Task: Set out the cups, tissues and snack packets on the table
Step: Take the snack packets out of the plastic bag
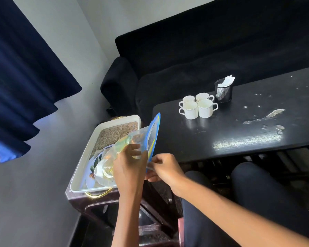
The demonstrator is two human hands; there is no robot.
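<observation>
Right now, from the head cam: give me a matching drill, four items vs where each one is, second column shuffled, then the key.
Items
1. four white cups
2. mesh holder with tissues
3. clear zip bag
4. white tray

Places
A. on the side stand left of the table
B. held in both hands, over the tray
C. clustered on the black table
D. on the table, just behind the cups

Pairs: 1-C, 2-D, 3-B, 4-A
</observation>
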